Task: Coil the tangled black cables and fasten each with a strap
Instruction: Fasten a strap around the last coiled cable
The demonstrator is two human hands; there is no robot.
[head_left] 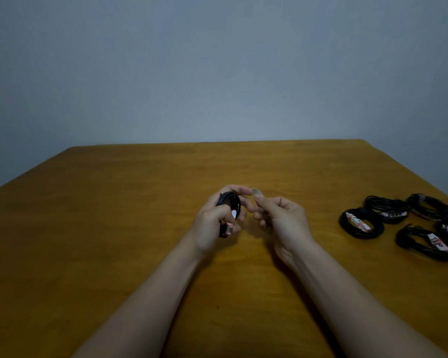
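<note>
**While the coil is pinned, close the strap round it**

Because the loops will spring apart the moment the grip slackens, the step in hand, as I judge it, is fastening, and it is best done with the left hand clamping the bundle tight while the right draws the strip snugly round every turn before pressing it down.

The left hand hovers above the wooden table with its fingers curled round a small coiled black cable, thumb and forefinger reaching past the coil's top. A white-and-red strap shows at the coil's lower side, between the fingers. Just to the right, at the left fingertips, is a pale, half-clear strip; whether it is tape or the strap's free end I cannot tell. The right hand pinches that strip between thumb and forefinger, the other fingers loosely curled beneath, holding nothing else.

Well apart at the table's right edge lies a cluster of coiled black cables, each bound with a white-and-red strap, so most of the task looks done.
</note>
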